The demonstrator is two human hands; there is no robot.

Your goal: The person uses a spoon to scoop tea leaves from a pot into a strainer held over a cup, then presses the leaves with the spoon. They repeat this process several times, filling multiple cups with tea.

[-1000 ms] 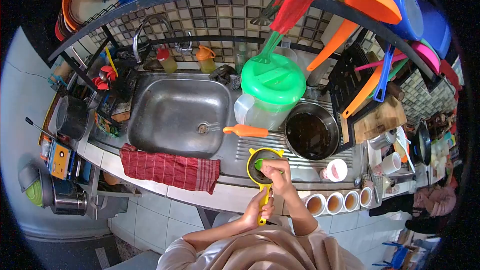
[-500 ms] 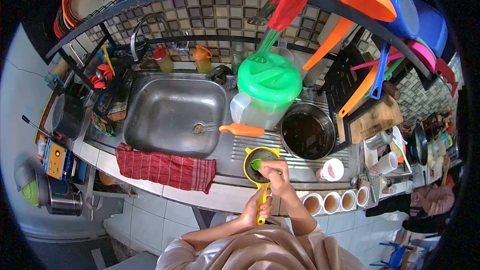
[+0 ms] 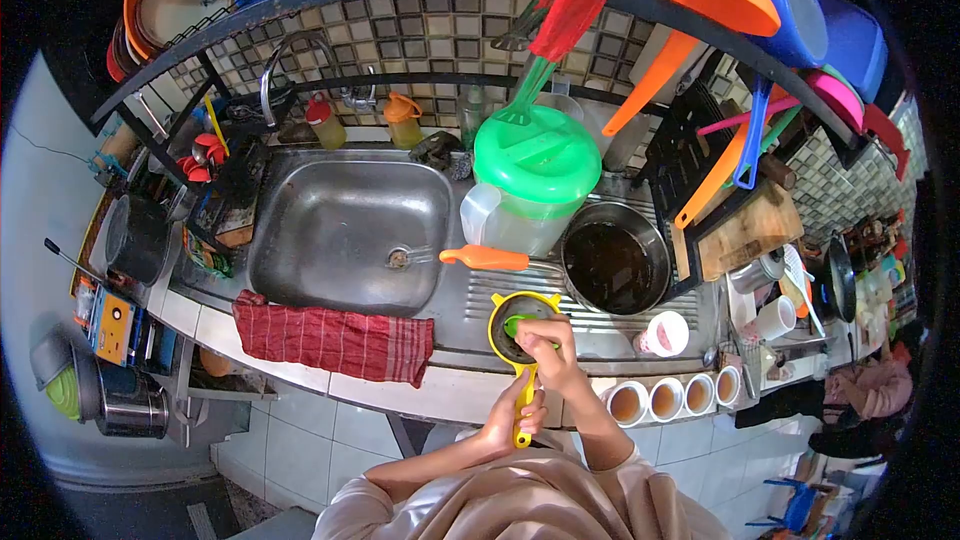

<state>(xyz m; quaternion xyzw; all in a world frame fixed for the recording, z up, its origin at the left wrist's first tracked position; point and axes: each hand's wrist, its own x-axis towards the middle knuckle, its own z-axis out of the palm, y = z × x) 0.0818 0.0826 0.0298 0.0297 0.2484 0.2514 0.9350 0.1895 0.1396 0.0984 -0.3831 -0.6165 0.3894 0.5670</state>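
Observation:
My left hand (image 3: 508,421) is wrapped round the handle of a yellow strainer (image 3: 503,344), holding it over the near edge of the steel counter. Inside the strainer is the green head of what looks like a spoon (image 3: 513,325); my right hand (image 3: 553,345) grips it from above, its handle mostly hidden by the fingers. Beyond the strainer stands a steel saucepan (image 3: 614,265) of dark brown liquid, its orange handle (image 3: 486,258) pointing left. Several cups of brown drink (image 3: 628,403) line the counter edge by my right forearm, below a white cup (image 3: 664,334) with pink marks.
A large clear jug with a green lid (image 3: 537,155) stands behind the pan. On the left are a steel sink (image 3: 350,230) and a red checked cloth (image 3: 335,338) draped over the front edge. Ladles (image 3: 655,85) hang from the rack above. A person (image 3: 868,392) is at the far right.
The camera view has shifted very slightly. Both hands keep their grips over the same spot, and the spoon's head is still inside the strainer.

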